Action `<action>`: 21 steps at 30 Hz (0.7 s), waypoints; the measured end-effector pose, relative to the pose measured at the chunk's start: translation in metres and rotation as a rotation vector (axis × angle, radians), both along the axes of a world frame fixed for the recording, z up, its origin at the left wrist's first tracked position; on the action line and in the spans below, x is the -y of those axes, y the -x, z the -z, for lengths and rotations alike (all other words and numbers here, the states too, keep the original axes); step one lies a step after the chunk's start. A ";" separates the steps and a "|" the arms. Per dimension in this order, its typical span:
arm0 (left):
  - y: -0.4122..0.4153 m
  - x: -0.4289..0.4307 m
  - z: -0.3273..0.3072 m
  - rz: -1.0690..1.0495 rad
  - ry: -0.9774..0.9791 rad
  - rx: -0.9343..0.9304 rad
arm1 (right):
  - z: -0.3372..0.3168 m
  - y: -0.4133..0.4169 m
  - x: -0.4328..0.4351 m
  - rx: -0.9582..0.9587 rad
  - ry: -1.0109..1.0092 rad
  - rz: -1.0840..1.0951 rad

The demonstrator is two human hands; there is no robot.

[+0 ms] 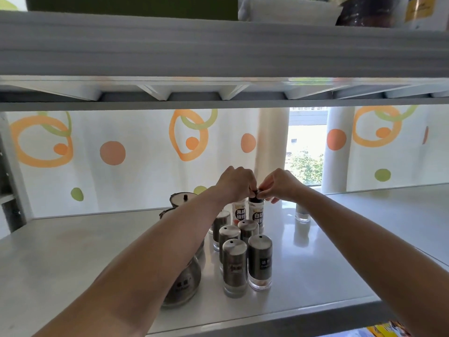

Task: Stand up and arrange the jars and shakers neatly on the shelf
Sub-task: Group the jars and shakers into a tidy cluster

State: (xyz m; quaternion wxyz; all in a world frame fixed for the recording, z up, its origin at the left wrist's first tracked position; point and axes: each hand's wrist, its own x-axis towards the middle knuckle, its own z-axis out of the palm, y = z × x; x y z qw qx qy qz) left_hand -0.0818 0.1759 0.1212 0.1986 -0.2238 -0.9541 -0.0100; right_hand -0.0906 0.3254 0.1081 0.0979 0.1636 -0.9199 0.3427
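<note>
Both hands meet over a white pepper bottle (257, 214) with a black cap, standing upright at the back of the grey shelf (328, 268). My left hand (237, 182) and my right hand (279, 184) pinch its cap from either side. A second white bottle (239, 212) stands just left of it. In front, several steel shakers stand upright in two rows, the nearest being one at front left (234, 266) and one at front right (260, 261). A steel pot (184, 285) sits under my left forearm. A lone glass jar (302, 214) stands apart to the right.
An upper shelf (218, 49) hangs low overhead. A curtain (121, 152) with orange and green circles backs the shelf, with a window gap (306, 152) behind my right hand. A round steel lidded vessel (182, 199) sits at the back left of the group.
</note>
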 end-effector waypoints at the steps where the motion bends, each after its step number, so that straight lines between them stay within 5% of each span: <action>1: 0.001 0.000 0.000 0.001 0.004 0.003 | 0.000 0.000 -0.001 0.004 0.009 -0.006; 8: -0.002 0.006 -0.008 -0.001 0.006 0.038 | -0.008 -0.004 -0.029 -0.053 0.170 0.058; 13: -0.003 0.004 -0.026 0.033 -0.171 0.123 | 0.018 -0.011 -0.083 -0.327 0.403 0.430; 17: 0.002 -0.021 -0.028 0.057 -0.157 0.124 | 0.070 -0.016 -0.101 -0.133 0.566 0.504; 21: 0.013 -0.061 -0.015 0.052 0.006 0.181 | 0.098 -0.006 -0.094 -0.009 0.464 0.426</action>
